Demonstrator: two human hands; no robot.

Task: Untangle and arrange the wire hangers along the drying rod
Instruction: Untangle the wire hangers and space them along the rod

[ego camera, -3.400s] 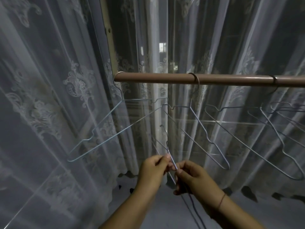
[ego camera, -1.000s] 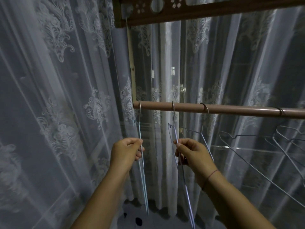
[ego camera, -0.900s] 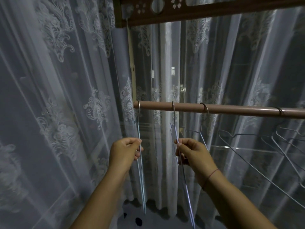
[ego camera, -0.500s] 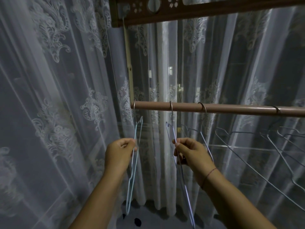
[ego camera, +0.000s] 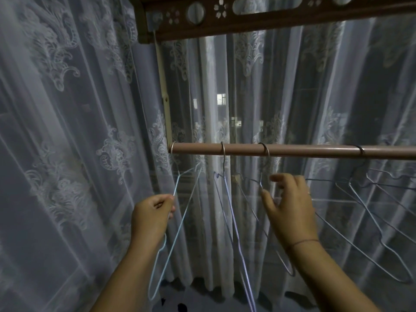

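Farthest left, the left hand [ego camera: 153, 213] grips the first wire hanger [ego camera: 179, 224], hooked at the end of the drying rod [ego camera: 304, 151]; the second hanger [ego camera: 234, 221] hangs free right of those fingers. The right hand [ego camera: 290, 208] is spread and empty, with the third hanger [ego camera: 261, 180], neck upright, just left of its fingers.

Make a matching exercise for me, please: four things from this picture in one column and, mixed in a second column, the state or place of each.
Things
1. left hand
2. right hand
3. drying rod
4. second hanger

States and places
A. hangs free between the two hands
B. grips the wire of the leftmost hanger
C. brown, runs level across the view
D. fingers spread, close to the third hanger

Pairs: 1-B, 2-D, 3-C, 4-A
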